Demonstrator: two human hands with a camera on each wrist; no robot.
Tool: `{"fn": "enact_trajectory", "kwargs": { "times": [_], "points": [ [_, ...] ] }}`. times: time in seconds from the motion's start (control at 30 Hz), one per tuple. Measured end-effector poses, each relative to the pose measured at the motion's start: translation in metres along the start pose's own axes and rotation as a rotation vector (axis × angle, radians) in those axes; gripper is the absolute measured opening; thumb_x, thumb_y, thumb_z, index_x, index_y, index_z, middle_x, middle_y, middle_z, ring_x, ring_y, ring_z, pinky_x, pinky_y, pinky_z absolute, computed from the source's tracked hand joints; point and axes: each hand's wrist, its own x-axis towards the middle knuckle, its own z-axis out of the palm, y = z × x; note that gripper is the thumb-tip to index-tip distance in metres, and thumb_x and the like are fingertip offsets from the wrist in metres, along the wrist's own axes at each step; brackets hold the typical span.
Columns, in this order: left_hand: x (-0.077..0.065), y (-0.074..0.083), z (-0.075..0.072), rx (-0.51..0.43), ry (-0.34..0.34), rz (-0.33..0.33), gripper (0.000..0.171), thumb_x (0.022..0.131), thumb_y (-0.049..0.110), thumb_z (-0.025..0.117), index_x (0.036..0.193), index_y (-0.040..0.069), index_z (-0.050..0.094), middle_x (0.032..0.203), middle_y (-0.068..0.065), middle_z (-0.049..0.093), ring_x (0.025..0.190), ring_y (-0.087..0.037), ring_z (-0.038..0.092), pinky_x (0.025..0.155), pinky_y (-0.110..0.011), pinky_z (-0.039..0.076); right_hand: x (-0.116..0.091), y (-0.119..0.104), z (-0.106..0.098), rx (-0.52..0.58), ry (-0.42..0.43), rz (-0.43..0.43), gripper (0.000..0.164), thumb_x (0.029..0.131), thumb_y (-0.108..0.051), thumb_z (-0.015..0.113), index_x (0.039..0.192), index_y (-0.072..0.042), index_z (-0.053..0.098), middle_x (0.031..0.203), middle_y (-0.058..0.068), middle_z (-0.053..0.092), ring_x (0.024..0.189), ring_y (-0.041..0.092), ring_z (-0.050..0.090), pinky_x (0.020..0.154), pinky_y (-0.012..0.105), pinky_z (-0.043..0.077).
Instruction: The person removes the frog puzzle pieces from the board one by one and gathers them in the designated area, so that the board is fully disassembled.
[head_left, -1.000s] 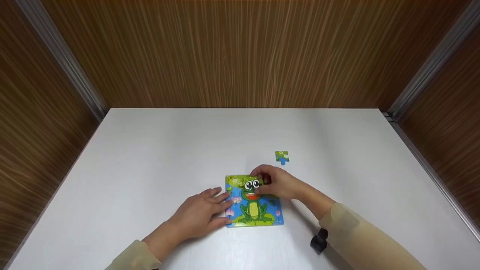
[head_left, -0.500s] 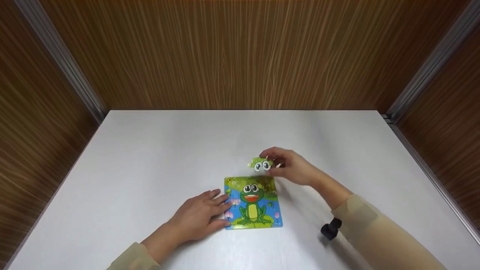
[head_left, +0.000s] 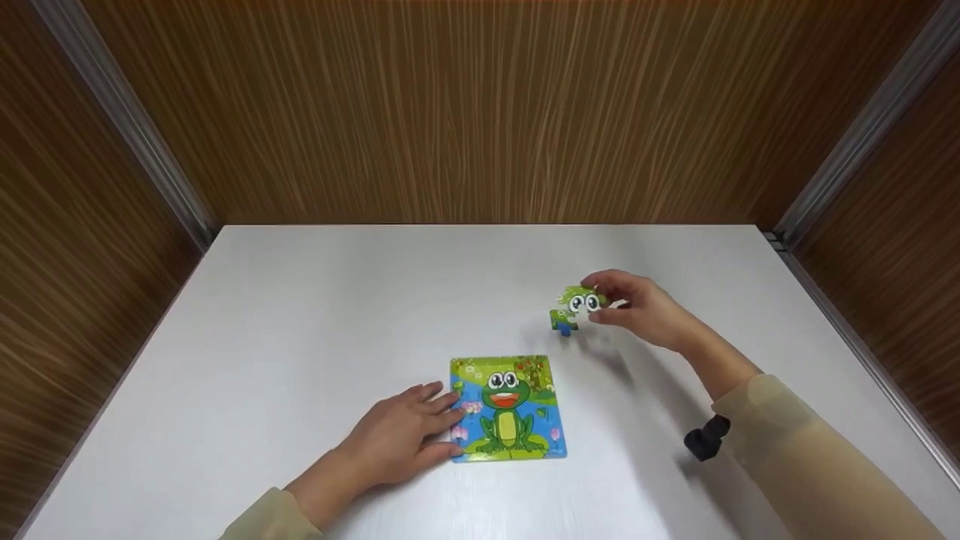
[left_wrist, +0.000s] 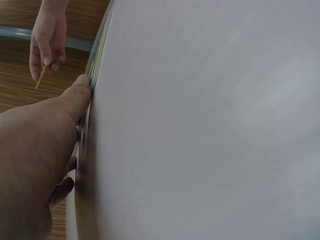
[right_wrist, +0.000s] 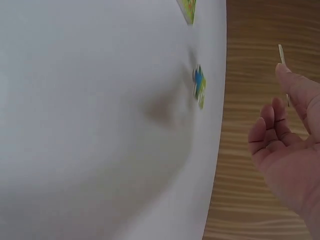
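My right hand (head_left: 637,307) pinches a puzzle piece (head_left: 582,301) with two cartoon eyes on green between thumb and fingers, raised above the white table. In the right wrist view that puzzle piece (right_wrist: 282,54) shows edge-on as a thin strip. Just below it in the head view lies a green-and-blue puzzle piece (head_left: 563,321) on the table. The square frog puzzle (head_left: 508,420) lies flat nearer the front, its frog picture showing two eyes and a red mouth. Along its left edge my left hand (head_left: 405,431) rests, fingers spread and tips at the border.
A white table (head_left: 360,300) spreads around the puzzle. Wood-grain panels (head_left: 480,112) stand at the back and both sides, with metal strips in the corners. A small black device (head_left: 706,439) sits at the right sleeve's cuff.
My right hand has lifted the eyed puzzle piece off the frog puzzle and carried it back and to the right, near the loose piece. The left hand has stayed at the puzzle's edge.
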Motion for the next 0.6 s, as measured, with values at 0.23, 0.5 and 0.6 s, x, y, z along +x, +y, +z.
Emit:
{"fn": "enact_trajectory", "kwargs": {
  "times": [0.23,0.5,0.6],
  "points": [
    [0.003,-0.001,0.001,0.001,-0.005,-0.004,0.058,0.107,0.056,0.053,0.149,0.017,0.065,0.156,-0.004,0.056,0.148,-0.033,0.048,0.119,-0.05,0.041,-0.003,0.021,-0.012,-0.01,0.018,0.099,0.046,0.099,-0.009,0.075,0.144,-0.012,0.063,0.133,0.012,0.064,0.126,0.03,0.056,0.104,0.035,0.047],
    [0.004,-0.001,0.002,-0.002,-0.007,-0.017,0.059,0.107,0.058,0.053,0.148,0.018,0.065,0.156,-0.002,0.055,0.148,-0.032,0.048,0.119,-0.049,0.04,-0.006,0.047,-0.017,0.001,0.029,0.206,0.048,0.099,-0.01,0.073,0.145,-0.012,0.061,0.139,0.013,0.061,0.127,0.032,0.051,0.109,0.044,0.043],
    [0.003,0.0,0.002,0.012,0.01,-0.002,0.057,0.107,0.056,0.055,0.148,0.018,0.066,0.155,-0.003,0.057,0.147,-0.032,0.049,0.119,-0.048,0.041,-0.008,0.054,-0.018,-0.007,0.023,0.248,0.049,0.099,-0.012,0.074,0.146,-0.013,0.061,0.139,0.013,0.06,0.124,0.032,0.051,0.105,0.04,0.046]
  ]
}}
